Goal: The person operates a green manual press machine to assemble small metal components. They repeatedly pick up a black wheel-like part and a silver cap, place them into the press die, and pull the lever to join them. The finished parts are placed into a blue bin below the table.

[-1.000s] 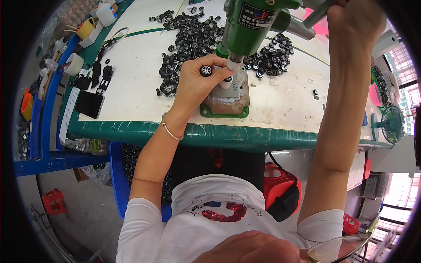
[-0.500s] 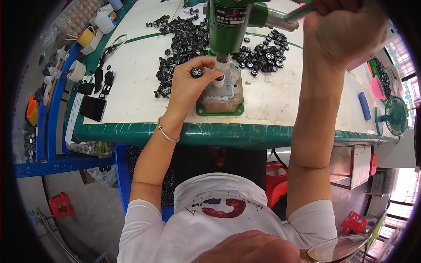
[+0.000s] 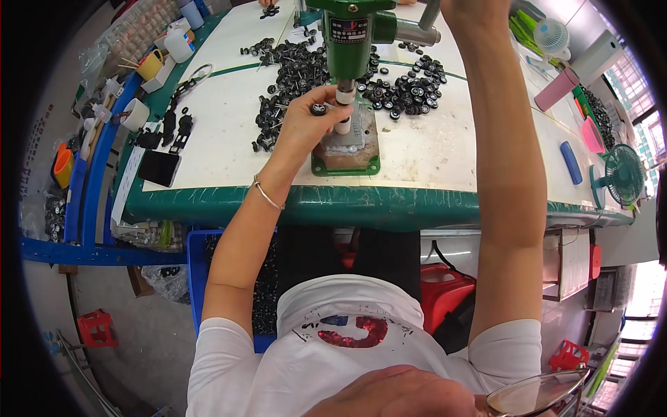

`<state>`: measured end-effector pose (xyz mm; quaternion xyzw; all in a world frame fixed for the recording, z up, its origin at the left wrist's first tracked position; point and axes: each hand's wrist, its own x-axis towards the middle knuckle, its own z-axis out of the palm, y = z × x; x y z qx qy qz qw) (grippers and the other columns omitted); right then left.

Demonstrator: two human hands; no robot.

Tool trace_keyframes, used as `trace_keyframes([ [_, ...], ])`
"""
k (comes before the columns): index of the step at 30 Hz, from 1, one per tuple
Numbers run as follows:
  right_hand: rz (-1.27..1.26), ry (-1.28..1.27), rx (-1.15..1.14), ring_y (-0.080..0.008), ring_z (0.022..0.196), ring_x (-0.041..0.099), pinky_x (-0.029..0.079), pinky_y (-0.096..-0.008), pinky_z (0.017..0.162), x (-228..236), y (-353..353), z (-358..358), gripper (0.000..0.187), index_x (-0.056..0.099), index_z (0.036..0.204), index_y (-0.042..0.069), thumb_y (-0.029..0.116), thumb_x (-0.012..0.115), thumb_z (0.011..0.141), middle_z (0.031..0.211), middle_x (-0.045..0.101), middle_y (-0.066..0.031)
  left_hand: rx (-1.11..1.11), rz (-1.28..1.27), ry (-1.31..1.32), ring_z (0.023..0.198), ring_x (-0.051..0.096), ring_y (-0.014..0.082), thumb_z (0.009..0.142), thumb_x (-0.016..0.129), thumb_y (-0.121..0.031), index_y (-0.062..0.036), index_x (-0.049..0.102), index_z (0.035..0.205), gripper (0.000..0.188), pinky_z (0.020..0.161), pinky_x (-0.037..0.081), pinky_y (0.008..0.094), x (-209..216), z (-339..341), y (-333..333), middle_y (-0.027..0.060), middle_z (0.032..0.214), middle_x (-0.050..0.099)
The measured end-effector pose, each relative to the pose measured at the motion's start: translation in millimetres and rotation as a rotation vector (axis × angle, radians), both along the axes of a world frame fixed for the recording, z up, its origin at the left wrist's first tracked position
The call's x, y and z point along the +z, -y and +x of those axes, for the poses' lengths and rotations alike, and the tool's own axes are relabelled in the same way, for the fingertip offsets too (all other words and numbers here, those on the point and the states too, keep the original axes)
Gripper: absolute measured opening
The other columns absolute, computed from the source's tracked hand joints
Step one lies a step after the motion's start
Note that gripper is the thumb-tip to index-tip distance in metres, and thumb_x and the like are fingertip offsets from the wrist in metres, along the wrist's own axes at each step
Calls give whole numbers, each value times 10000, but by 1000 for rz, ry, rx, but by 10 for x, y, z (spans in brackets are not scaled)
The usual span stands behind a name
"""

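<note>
My left hand (image 3: 306, 117) holds a round black wheel (image 3: 317, 109) beside the white cylindrical tip (image 3: 344, 96) of the green metal press (image 3: 347, 55); lowering the tip could pinch that hand. My right hand (image 3: 476, 8) is cut off: grip indeterminable.

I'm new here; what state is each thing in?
Bare left hand: holding a small black spoked wheel.
Bare right hand: raised near the grey metal lever, partly out of view.
Green metal press: upright.
Loose black wheels: heaped.
Black rectangular phone: lying flat, screen dark.
Green round fan: upright; spinning unclear.
Blue plastic bin: open, holding dark pieces.
</note>
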<state>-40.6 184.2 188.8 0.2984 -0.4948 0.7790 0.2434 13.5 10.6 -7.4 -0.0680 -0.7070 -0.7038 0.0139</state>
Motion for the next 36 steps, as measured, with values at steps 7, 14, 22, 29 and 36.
trace_keyframes([
  [7, 107, 323, 261, -36, 405, 293, 230, -187, 366, -99, -246, -794, 253, 460, 790, 132, 298, 547, 958, 557, 352, 80, 11, 374, 95, 554, 464, 42, 818, 729, -111, -27, 685, 1032, 234, 465, 312, 188, -17, -110, 286, -41, 661, 516],
  [14, 339, 461, -84, -93, 846, 560, 433, -256, 748, -965, -644, -529, 458, 619, 1149, 58, 457, 527, 945, 892, 618, -17, 80, 356, 151, 500, 457, 45, 840, 728, -165, -57, 646, 838, 136, 434, 292, 185, -79, 305, 1033, -39, 583, 491],
  [22, 1361, 170, -641, -258, 782, 618, 492, -360, 728, -2320, -1029, 42, 204, 651, 1006, 53, 195, 647, 859, 977, 605, -92, 118, -667, -51, 552, 555, 131, 807, 705, -165, -44, 713, 982, 212, 538, 448, 260, -302, 374, 856, 45, 747, 672],
  [29, 1264, 169, -608, -277, 817, 623, 500, -368, 726, -2348, -911, 97, 169, 643, 960, 55, 178, 657, 844, 957, 598, -95, 114, -977, -287, 781, 637, 264, 783, 667, -72, -31, 701, 920, 147, 714, 488, 324, -318, 192, 470, 111, 858, 646],
  [36, 1174, 234, -433, -238, 870, 592, 488, -333, 790, -2381, -993, 148, 194, 627, 1038, 57, 66, 615, 844, 1015, 565, -92, -146, -421, 157, 630, 583, 110, 775, 642, 6, 4, 693, 1011, 242, 569, 480, 242, -265, 313, 775, 82, 908, 703],
])
